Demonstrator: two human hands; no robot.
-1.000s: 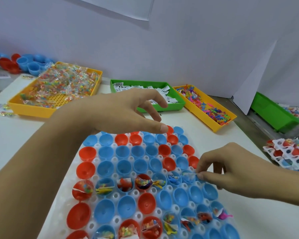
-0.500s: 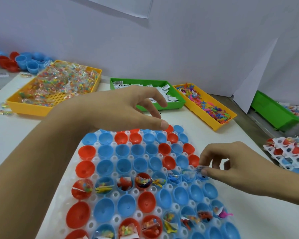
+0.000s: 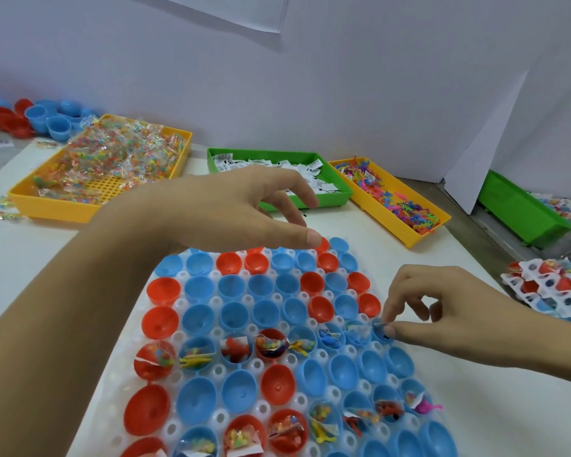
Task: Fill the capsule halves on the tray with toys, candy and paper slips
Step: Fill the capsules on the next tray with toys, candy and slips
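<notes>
**Right hand at the edge of the half-filled tray**

A white moulded tray [image 3: 208, 369] lies on a pale table [image 3: 475, 423], its sockets holding red and blue capsule halves [image 3: 198, 319]. One row across the tray's middle and the rows at its near end already carry candy packets, small toys and paper slips; the far rows and one row between the filled ones hold bare halves.

The right hand [image 3: 455, 315] reaches over the tray's right edge. Its thumb and forefinger are pinched together on a small item [image 3: 380, 329] at the rim of the last blue half in the filled middle row; what the item is cannot be told, as it is tiny and partly covered. The other fingers curl loosely above.

The left hand [image 3: 231, 209] hovers above the tray's far end, palm down, fingers relaxed and slightly bent, thumb extended, holding nothing.

Beyond the tray's far end stand three bins: a yellow bin of wrapped candy [image 3: 89, 199] to the left, a green bin of paper slips [image 3: 338, 194] in the middle, and a yellow bin of colourful toys [image 3: 406, 230] to the right. Loose capsule halves [image 3: 43, 118] sit past the candy bin. Right of the tray lie another green bin [image 3: 515, 209] and a second white tray [image 3: 548, 288] with filled halves.
</notes>
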